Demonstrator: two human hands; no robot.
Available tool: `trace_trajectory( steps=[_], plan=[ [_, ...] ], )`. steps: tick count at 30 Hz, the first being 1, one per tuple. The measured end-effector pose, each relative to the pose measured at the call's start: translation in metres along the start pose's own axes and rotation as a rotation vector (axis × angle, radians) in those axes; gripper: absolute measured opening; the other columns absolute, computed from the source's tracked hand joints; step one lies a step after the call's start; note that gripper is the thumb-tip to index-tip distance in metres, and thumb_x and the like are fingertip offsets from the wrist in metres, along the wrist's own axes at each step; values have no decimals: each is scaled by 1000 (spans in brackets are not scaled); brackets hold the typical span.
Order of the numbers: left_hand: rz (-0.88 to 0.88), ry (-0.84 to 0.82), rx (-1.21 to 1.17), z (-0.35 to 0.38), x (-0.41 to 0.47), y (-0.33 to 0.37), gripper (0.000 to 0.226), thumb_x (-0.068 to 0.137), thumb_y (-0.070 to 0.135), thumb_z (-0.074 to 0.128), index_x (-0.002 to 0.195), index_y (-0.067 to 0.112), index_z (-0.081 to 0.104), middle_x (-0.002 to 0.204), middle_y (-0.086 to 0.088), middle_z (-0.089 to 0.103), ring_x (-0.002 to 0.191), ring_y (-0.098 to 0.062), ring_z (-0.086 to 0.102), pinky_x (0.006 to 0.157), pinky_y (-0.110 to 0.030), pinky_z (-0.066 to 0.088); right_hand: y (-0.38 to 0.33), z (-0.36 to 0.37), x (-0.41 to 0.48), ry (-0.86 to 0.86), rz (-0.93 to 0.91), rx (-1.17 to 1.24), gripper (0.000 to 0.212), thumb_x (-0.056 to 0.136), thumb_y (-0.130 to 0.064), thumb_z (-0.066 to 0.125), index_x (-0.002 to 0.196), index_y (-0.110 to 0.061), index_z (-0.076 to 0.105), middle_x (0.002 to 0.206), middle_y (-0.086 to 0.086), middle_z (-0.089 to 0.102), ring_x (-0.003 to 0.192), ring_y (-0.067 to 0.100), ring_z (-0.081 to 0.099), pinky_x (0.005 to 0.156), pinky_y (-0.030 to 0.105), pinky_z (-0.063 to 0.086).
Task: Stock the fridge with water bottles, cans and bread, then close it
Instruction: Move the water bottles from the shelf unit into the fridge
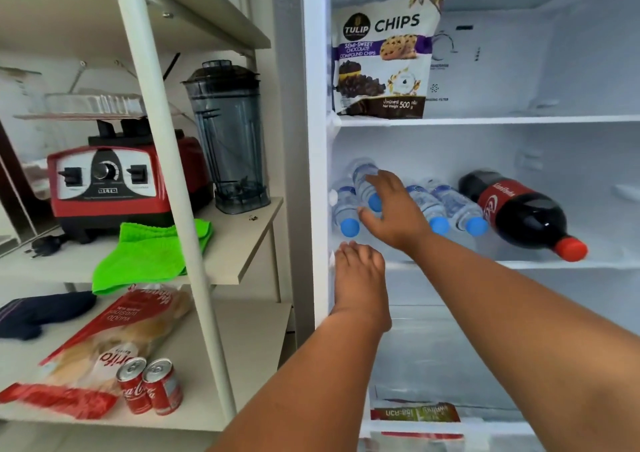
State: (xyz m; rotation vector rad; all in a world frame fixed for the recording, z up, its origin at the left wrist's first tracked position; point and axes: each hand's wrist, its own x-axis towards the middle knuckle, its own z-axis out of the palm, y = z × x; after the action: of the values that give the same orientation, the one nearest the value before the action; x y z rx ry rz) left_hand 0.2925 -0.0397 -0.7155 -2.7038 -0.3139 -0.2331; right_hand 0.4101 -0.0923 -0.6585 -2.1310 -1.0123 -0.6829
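Right hand (pixel 391 209) spread loosely over stacked water bottles (pixel 363 181) at shelf's left end, cola bottle (pixel 519 212) alongside; left hand (pixel 360 278) flat, empty, at shelf edge (pixel 519 263).

Both hands (pixel 394 209) among fridge-shelf (pixel 519 263) water bottles (pixel 457 205)

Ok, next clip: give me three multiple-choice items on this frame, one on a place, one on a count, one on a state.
1. Where are the red cans?
A. fridge door
B. lower rack shelf beside the bread bag
C. top fridge shelf

2. How many blue bottle caps show on the middle fridge shelf?
A. two
B. four
C. six

3. How does the cola bottle sit?
A. upright
B. lying on its side
C. held in a hand

Answers: B, the cans stand outside the fridge; B, four caps are visible; B, its red cap points forward.
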Motion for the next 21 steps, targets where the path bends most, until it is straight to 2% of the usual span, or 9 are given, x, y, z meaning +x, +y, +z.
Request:
trace_trajectory(
  steps=[2, 4, 8, 12, 15, 17, 19, 20, 21],
  plan=[
    [-7, 1, -8, -1, -1, 1, 105, 72, 41, 69, 148, -2, 10, 153, -30, 16, 142, -47, 18, 119, -51, 14, 9, 0, -11, 46, -53, -98, 52, 86, -24, 62, 134, -12, 47, 140, 14, 39, 126, 30, 43, 99, 37, 43],
    [-21, 0, -15, -1, -2, 2, 104, 73, 42, 68, 147, -2, 10, 152, -30, 18, 142, -47, 19, 119, -51, 14, 9, 0, -14, 148, -60, -145, 41, 85, -19, 64, 124, -8, 54, 125, 15, 46, 113, 33, 49, 92, 38, 47],
    [-29, 22, -40, 4, 2, 2, 104, 71, 41, 71, 147, -1, 13, 151, -29, 20, 141, -47, 21, 119, -51, 15, 5, 3, -12, 138, -58, -139, 31, 84, -12, 68, 115, -6, 63, 111, 15, 59, 101, 37, 56, 88, 38, 46],
    [-17, 24, -31, 1, 2, 0, 107, 68, 44, 73, 146, 0, 15, 150, -28, 23, 140, -46, 23, 118, -50, 17, -6, -2, -14, 152, 46, -102, 37, 84, -14, 69, 119, -8, 62, 116, 14, 58, 107, 33, 56, 90, 35, 46],
    [-19, 29, -49, -3, -3, -2, 108, 68, 43, 72, 148, 1, 13, 150, -26, 23, 142, -43, 20, 120, -48, 9, -20, -7, -28, 235, 115, -106, 35, 86, -16, 63, 121, -12, 61, 119, 12, 57, 109, 30, 57, 88, 36, 48],
    [-11, 23, -102, -3, -12, -2, 111, 70, 39, 70, 150, 1, 4, 154, -26, 12, 146, -42, 7, 120, -49, -2, -37, -13, -43, 294, 91, -93, 29, 86, -15, 59, 114, -14, 64, 112, 9, 59, 99, 27, 61, 83, 35, 49],
    [29, -23, -193, 2, -36, -1, 112, 75, 34, 66, 151, 2, -10, 158, -26, -10, 146, -43, -15, 118, -53, -8, -63, -18, -62, 314, 28, -50, 21, 87, -16, 57, 107, -14, 65, 103, 6, 62, 88, 22, 62, 75, 29, 48],
    [49, -41, -272, 5, -51, 2, 110, 77, 30, 64, 151, 4, -13, 157, -24, -17, 145, -42, -20, 119, -53, -5, -76, -20, -72, 326, -23, -14, 19, 87, -14, 57, 104, -13, 66, 98, 6, 63, 84, 20, 61, 72, 24, 45],
    [56, -53, -384, 8, -69, 4, 106, 79, 24, 64, 151, 7, -12, 158, -22, -18, 146, -40, -16, 120, -52, 2, -91, -21, -82, 342, -83, 31, 18, 87, -11, 57, 102, -10, 66, 94, 7, 64, 80, 18, 60, 71, 20, 43]
  ],
)
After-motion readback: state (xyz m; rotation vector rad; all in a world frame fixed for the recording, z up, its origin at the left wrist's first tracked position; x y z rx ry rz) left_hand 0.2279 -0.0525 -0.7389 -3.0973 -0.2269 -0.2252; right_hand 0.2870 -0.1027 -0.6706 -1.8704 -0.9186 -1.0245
